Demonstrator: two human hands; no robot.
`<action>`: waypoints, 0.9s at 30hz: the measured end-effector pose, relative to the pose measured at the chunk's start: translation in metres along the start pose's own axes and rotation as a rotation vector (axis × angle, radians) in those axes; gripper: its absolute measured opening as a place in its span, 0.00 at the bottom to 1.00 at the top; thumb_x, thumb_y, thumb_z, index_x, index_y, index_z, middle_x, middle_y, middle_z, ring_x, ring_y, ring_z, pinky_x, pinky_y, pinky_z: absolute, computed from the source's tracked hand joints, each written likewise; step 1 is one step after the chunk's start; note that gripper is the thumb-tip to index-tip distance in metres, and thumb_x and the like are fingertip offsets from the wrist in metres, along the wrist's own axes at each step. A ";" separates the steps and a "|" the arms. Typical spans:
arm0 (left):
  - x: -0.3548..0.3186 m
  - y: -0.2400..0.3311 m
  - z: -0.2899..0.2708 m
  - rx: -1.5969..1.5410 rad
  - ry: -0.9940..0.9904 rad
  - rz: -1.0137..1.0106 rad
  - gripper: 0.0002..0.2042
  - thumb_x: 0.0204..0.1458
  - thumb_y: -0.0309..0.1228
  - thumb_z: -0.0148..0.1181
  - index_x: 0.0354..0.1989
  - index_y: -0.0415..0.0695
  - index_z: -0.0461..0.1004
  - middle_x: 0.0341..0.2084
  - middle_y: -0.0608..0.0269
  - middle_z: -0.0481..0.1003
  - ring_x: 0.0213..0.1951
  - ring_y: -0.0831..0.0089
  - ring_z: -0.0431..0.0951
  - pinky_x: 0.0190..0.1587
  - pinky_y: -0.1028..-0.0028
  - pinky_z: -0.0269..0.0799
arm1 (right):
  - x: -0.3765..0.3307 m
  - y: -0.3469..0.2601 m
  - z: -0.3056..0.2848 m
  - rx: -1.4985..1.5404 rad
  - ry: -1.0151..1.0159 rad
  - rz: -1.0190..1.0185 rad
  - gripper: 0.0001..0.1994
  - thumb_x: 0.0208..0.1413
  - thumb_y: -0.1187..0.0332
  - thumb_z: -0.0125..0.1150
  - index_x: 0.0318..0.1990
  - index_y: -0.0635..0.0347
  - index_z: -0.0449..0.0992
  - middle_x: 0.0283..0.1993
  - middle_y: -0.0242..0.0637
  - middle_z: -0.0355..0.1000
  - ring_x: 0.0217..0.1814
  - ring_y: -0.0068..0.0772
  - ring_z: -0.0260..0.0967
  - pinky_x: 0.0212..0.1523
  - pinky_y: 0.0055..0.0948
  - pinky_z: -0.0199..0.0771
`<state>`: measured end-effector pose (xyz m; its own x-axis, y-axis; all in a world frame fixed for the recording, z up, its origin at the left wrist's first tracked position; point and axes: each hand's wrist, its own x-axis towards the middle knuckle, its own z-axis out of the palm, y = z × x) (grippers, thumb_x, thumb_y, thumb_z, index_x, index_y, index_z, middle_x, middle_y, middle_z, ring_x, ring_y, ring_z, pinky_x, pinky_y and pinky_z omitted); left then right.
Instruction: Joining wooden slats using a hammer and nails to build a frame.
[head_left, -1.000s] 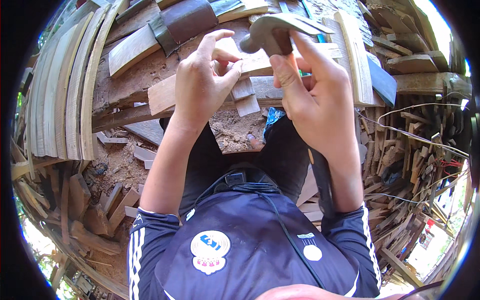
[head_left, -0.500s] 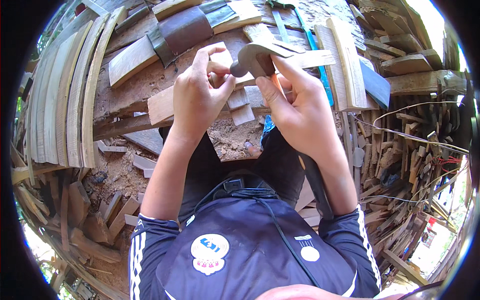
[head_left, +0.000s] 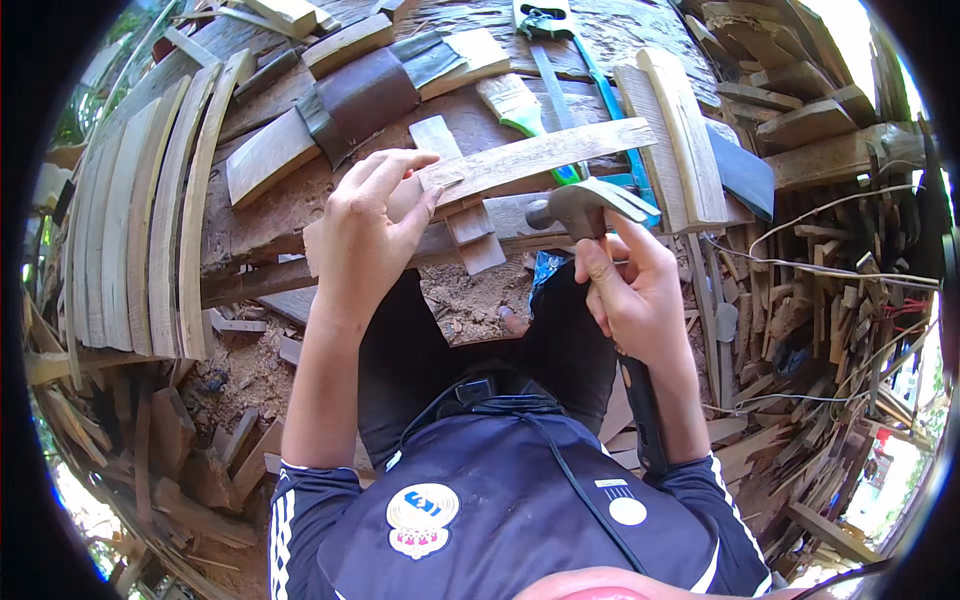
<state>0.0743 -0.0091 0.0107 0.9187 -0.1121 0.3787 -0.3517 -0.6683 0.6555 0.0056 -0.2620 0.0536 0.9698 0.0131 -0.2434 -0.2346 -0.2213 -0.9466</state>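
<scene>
I see an outdoor woodworking spot, a rough carpentry yard. Curved wooden slats (head_left: 130,230) are stacked at 9 o'clock, offcuts and scrap timber (head_left: 800,300) pile up at 3 o'clock, and sawdust (head_left: 470,300) covers the ground. At 12 o'clock, a paintbrush (head_left: 515,105) and a handsaw (head_left: 560,60) lie on a worn plank bench (head_left: 620,30).

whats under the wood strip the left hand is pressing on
The wood strip lies across a thicker plank and small wood blocks. The left hand covers its near end, so what lies under there is hidden.
</scene>
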 end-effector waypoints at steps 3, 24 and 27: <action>0.003 -0.003 0.005 0.040 -0.008 0.074 0.07 0.52 0.29 0.67 0.38 0.44 0.84 0.39 0.60 0.81 0.43 0.60 0.81 0.48 0.64 0.76 | 0.005 0.007 0.006 -0.015 0.011 -0.140 0.18 0.66 0.72 0.60 0.62 0.65 0.71 0.27 0.27 0.71 0.24 0.13 0.64 0.24 0.19 0.65; -0.032 -0.008 -0.016 0.156 0.207 0.003 0.04 0.55 0.31 0.64 0.36 0.46 0.78 0.32 0.64 0.79 0.38 0.63 0.80 0.42 0.63 0.73 | 0.040 0.064 0.000 -0.097 -0.078 -0.152 0.21 0.70 0.66 0.55 0.66 0.65 0.65 0.27 0.31 0.69 0.13 0.15 0.58 0.10 0.21 0.52; -0.034 -0.015 -0.015 -0.009 0.250 -0.003 0.04 0.55 0.29 0.66 0.35 0.43 0.78 0.33 0.60 0.80 0.37 0.58 0.81 0.40 0.61 0.74 | 0.034 0.036 0.004 -0.206 -0.111 -0.169 0.21 0.69 0.64 0.57 0.65 0.63 0.69 0.37 0.42 0.75 0.28 0.25 0.68 0.26 0.29 0.67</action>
<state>0.0454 0.0162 -0.0021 0.8471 0.0761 0.5259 -0.3517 -0.6617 0.6621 0.0299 -0.2655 0.0105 0.9781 0.1709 -0.1187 -0.0411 -0.4004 -0.9154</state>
